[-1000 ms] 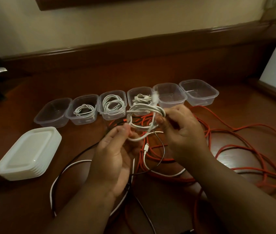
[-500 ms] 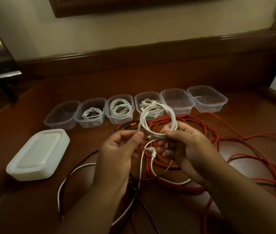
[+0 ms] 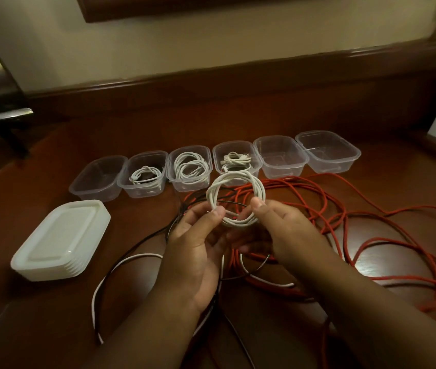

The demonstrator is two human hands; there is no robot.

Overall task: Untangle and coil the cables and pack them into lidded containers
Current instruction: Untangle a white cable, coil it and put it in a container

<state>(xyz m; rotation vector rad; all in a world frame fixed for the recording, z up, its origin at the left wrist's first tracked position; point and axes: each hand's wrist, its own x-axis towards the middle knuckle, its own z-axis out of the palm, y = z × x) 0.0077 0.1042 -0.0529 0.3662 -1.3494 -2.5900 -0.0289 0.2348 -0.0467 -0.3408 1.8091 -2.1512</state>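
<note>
Clear containers [image 3: 281,158], three holding white coils [image 3: 190,167]

one head-worn view only, looking forward and steeply down from above the near edge of the wooden table [image 3: 51,328]. close over both forearms, wide-angle, with lines bending toward the frame sides. facing the table's far edge and the wall [image 3: 211,43] behind it. no second view to overlap.
</note>
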